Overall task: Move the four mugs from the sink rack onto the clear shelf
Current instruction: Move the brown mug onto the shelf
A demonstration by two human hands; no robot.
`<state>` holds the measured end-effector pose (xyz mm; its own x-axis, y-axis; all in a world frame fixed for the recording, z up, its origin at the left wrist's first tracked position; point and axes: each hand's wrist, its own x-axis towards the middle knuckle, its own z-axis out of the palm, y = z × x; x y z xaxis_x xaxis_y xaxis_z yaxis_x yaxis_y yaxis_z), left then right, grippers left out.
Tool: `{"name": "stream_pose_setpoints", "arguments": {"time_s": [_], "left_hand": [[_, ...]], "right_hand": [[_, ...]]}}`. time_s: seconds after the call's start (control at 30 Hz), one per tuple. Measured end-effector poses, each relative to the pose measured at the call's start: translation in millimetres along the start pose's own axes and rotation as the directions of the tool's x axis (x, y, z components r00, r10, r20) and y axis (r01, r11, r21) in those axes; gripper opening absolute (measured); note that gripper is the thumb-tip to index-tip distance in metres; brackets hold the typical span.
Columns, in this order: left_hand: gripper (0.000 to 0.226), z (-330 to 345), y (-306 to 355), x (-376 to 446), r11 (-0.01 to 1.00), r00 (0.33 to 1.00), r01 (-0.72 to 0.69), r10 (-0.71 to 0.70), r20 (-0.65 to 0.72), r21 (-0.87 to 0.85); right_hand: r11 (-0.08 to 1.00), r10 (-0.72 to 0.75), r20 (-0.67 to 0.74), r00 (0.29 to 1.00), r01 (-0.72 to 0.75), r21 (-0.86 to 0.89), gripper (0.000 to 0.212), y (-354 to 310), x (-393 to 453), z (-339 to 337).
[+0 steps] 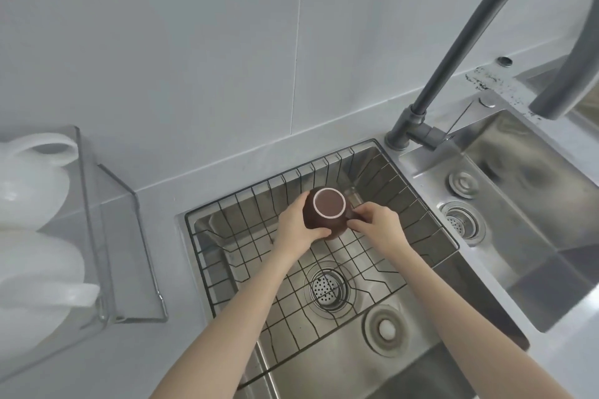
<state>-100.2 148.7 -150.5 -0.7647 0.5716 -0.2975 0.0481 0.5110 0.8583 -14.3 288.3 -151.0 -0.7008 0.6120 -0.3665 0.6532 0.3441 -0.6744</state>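
A dark brown mug (327, 207) is upside down over the black wire sink rack (246, 256), its pale-ringed base facing me. My left hand (296, 227) wraps its left side. My right hand (376, 223) pinches its right side, where the handle is hidden by the fingers. Whether the mug touches the rack I cannot tell. On the clear shelf (107, 236) at the left stand two white mugs, the rear white mug (29, 178) with its handle up and the front white mug (42, 288) nearer me. No other mug lies in the rack.
A grey arched faucet (486, 29) rises at the right of the rack, its spout over the second steel basin (534, 204). A round drain strainer (327, 288) shows under the rack. White tiled wall stands behind; grey counter lies between shelf and sink.
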Motion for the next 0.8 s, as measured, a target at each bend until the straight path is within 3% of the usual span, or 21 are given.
{"name": "stream_pose_setpoints", "arguments": {"time_s": [0.17,0.27,0.4,0.63,0.8], "left_hand": [[0.070,-15,8,-3,0.997,1.000,0.004,-0.005,-0.012,-0.077],[0.070,-25,24,-14,0.993,0.993,-0.109,0.108,-0.045,-0.033],[0.071,-50,47,-43,0.968,0.952,-0.251,0.244,-0.185,-0.016],[0.080,-133,80,-126,0.923,0.799,-0.384,0.351,-0.489,0.035],[0.085,-202,76,-200,0.910,0.693,-0.415,0.325,-0.644,0.013]], "right_hand": [[0.996,-0.029,-0.055,0.998,0.033,0.080,0.024,-11,-17,-5],[0.991,-0.073,-0.111,0.991,0.085,0.105,0.024,-28,-32,-12],[0.972,-0.158,-0.163,0.974,0.182,0.149,0.022,-68,-60,-26],[0.868,-0.427,-0.149,0.892,0.450,0.210,0.007,-166,-134,-34],[0.763,-0.572,-0.097,0.815,0.572,0.300,0.013,-231,-195,-9]]}}
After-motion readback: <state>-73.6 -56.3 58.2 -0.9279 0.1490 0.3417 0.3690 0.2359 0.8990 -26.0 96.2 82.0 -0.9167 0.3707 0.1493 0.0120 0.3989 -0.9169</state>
